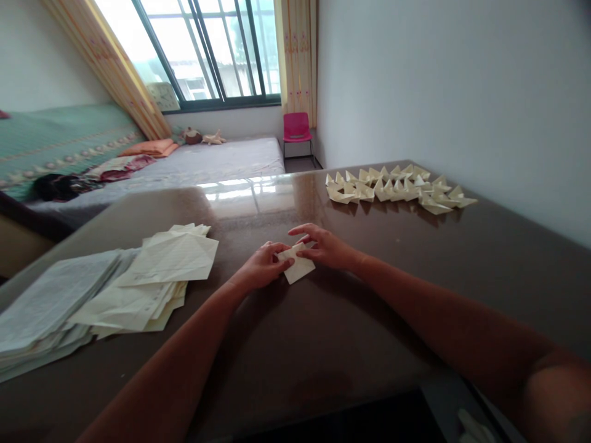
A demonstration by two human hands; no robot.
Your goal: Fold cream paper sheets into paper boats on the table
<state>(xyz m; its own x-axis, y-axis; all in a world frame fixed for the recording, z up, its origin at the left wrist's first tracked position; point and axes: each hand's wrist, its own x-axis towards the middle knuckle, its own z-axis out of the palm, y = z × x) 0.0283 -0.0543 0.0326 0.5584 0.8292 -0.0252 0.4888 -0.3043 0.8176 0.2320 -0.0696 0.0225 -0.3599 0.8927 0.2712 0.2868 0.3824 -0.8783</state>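
Observation:
A small folded piece of cream paper (299, 268) is held just above the brown table, near its middle. My left hand (264, 264) pinches its left edge between thumb and fingers. On the upper right side, my right hand (325, 246) has its thumb on the paper, with the index finger raised and stretched out over it. The other right fingers are partly hidden behind the paper. Further back on the right stand several folded paper boats (397, 189) in rows. To the left of my left hand lies a loose pile of cream paper sheets (170, 258).
A stack of printed papers (55, 289) lies at the left of the glossy brown table (277, 351). Beyond the table are a bed (240, 154), a pink chair (297, 128) and a window. A white wall (452, 92) runs along the right side.

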